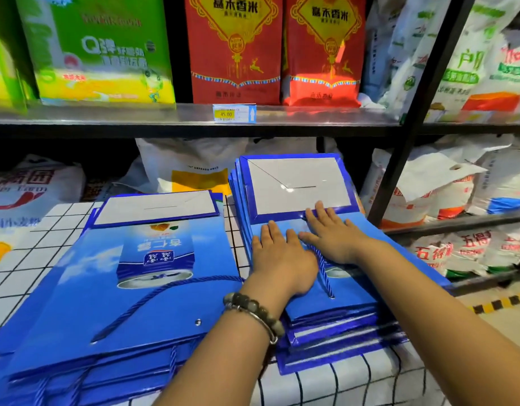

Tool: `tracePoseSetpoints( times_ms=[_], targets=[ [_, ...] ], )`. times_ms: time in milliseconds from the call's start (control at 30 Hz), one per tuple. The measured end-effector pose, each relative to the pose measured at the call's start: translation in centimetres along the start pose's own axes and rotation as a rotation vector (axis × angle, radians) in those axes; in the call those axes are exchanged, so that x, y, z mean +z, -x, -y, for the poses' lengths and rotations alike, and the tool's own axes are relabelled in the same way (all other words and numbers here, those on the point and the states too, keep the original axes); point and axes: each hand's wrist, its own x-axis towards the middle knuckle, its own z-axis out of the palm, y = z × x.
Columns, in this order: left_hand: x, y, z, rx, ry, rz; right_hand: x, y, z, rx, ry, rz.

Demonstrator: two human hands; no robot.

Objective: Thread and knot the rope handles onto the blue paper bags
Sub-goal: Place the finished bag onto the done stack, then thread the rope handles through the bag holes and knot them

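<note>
Shop shelving backs a checked tablecloth (24, 259); both hands' grip flat, holding nothing.

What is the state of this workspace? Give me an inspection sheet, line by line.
Surface: white tablecloth with black grid, mostly covered.
Job's things: left stack of blue paper bags, its top bag with a blue rope handle threaded; right stack, a rope lying on top.
Clutter: nothing seen.
Hands: left hand and right hand flat, palms down on the right stack; beaded bracelet on left wrist.
Cables: nothing seen.
Surroundings: shelves of red rice bags, white sacks, price tag.
</note>
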Motion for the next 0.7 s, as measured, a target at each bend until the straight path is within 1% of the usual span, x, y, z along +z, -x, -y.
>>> tracePoseSetpoints(
  times_ms=[167, 233, 300, 333, 367, 433, 467, 567, 633, 700],
  targets=[
    [-0.5, -0.7, 0.0, -0.06, -0.029, 0.037, 0.3, -1.4, 0.2, -0.02, -0.018, 0.014],
    [-1.0, -0.1, -0.2, -0.055, -0.06, -0.003, 0.1, -1.3, 0.2, -0.015, -0.045, 0.01],
    [-1.6, 1.5, -0.4, -0.012, -0.075, -0.101, -0.3, -1.0, 0.3, -0.009, -0.035, -0.035],
    [-1.9, 2.5, -0.4, 0.025, -0.059, -0.159, -0.6, -0.7, 0.3, -0.006, 0.001, -0.102],
    [-2.3, 3.9, 0.0, 0.062, -0.036, -0.21, -1.0, -0.3, 0.5, -0.016, 0.049, -0.206],
    [-2.7, 6.6, 1.1, 0.121, 0.024, -0.27, -1.9, 0.5, 0.8, -0.051, 0.144, -0.416],
    [-3.0, 7.9, 2.0, 0.129, 0.051, -0.291, -2.5, 1.0, 1.3, -0.082, 0.157, -0.492],
    [-3.5, 11.6, 5.5, 0.088, 0.129, -0.326, -4.0, 2.9, 3.9, -0.2, 0.117, -0.624],
    [-3.4, 13.3, 7.9, 0.017, 0.134, -0.341, -4.7, 4.7, 6.5, -0.309, 0.063, -0.609],
    [-3.1, 14.3, 9.9, -0.079, 0.076, -0.362, -4.4, 6.7, 9.3, -0.418, -0.038, -0.491]
  ],
)
